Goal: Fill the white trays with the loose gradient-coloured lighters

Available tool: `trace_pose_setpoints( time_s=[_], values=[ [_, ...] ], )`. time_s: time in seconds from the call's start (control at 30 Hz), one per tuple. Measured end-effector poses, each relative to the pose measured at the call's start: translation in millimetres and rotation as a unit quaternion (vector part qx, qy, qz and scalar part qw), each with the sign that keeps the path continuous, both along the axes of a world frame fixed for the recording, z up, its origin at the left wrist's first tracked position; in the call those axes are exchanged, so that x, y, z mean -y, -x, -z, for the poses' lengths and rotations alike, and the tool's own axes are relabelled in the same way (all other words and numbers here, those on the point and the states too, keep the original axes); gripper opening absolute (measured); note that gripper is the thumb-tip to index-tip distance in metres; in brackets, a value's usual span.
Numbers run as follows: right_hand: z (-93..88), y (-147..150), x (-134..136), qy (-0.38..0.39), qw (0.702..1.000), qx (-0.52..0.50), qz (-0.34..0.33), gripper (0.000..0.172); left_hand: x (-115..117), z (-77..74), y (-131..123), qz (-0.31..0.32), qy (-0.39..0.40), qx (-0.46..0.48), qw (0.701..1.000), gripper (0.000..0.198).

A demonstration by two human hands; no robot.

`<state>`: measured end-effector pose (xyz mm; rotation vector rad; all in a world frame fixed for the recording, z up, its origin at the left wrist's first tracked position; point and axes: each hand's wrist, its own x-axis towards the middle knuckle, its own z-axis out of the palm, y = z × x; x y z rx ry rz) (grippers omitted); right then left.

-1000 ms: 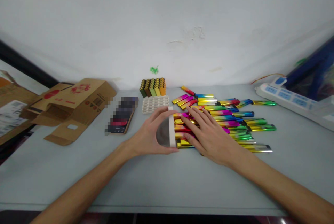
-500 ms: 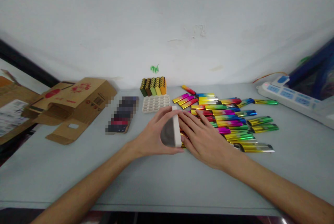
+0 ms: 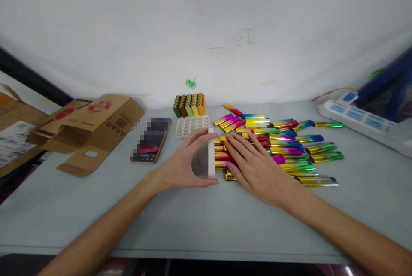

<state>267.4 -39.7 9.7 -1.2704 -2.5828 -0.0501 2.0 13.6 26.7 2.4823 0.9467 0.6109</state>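
Note:
My left hand [image 3: 178, 164] grips a shallow white tray [image 3: 211, 156] stood on its edge, thumb at the bottom and fingers over the top; its grey face turns toward my palm. To the right of the tray, my right hand [image 3: 254, 166] lies flat with fingers stretched out over a pile of shiny lighters [image 3: 291, 151] in gold, red, magenta, blue and green. Gold-and-red ends of several lighters [image 3: 221, 156] show between the tray and my right fingertips. Whether they touch the tray is hard to see. My right hand hides part of the pile.
Behind the tray lies a white tray with round cups [image 3: 192, 126], beside a block of upright lighters [image 3: 189, 106] in rows by the wall. A phone [image 3: 151, 141] and an opened cardboard box [image 3: 96, 125] are at left. A power strip [image 3: 363, 119] sits at right.
My left hand has shifted a little left with the tray, uncovering gold-and-red lighter ends. My right hand has moved slightly right, and some lighters near it have slid right.

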Motion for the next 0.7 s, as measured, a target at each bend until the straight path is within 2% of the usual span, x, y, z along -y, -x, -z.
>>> trace_pose_setpoints(
  time_s=[0.1, 0.3, 0.53, 0.7],
  values=[
    [-0.7, 3, 0, 0.006, 1.000, -0.017, 0.007, 0.059, 1, 1.7, -3, 0.009, -0.006, 0.009, 1.000, 0.110],
    [-0.6, 8, 5, 0.013, 0.999, -0.018, -0.038, 0.060, 1, 4.8, -8, 0.019, -0.009, 0.025, 0.999, 0.110],
    [1.2, 3, 3, 0.013, 1.000, 0.002, -0.027, 0.069, -1, 2.2, 2, 0.002, 0.011, 0.005, 1.000, 0.109],
    [-0.8, 3, 4, 0.002, 1.000, -0.005, -0.017, 0.067, -1, 1.8, 3, 0.004, 0.015, 0.005, 1.000, 0.108]
  ],
)
